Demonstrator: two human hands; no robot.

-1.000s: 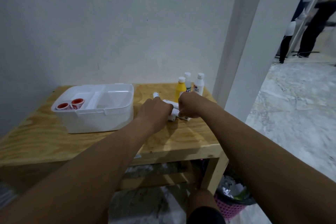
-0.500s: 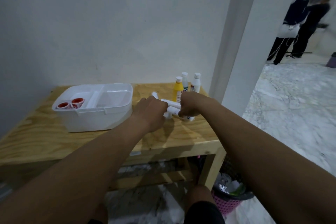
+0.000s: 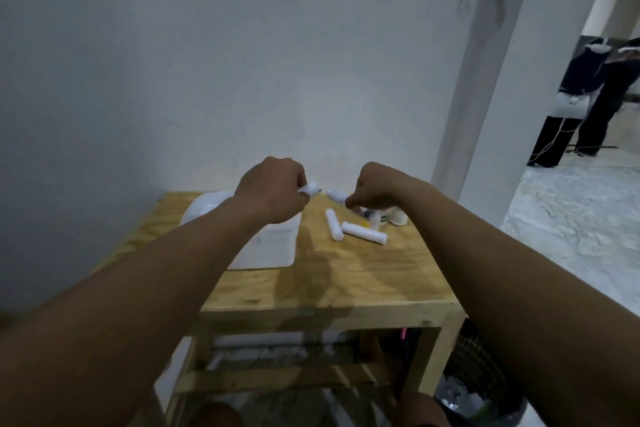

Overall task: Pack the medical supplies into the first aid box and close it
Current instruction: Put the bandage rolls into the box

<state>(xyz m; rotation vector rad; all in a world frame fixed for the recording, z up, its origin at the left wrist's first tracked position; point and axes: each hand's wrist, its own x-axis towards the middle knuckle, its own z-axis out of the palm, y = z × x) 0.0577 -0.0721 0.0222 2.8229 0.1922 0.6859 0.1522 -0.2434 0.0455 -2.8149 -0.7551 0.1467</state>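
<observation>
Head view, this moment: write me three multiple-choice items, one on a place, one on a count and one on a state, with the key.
1. Where does the white box stand?
A) on the left part of the table
B) on the floor
C) on the lower shelf

2. How many white tubes lie loose on the table?
A) none
B) two
C) five

3. What is the left hand doing?
A) lying flat on the table
B) hanging empty
C) gripping a tube

Key:
1 A, the box sits on the wooden top, left of the tubes.
2 B, two lie close together right of the box.
3 C, its fingers curl round the held tube, whose tip sticks out.
</observation>
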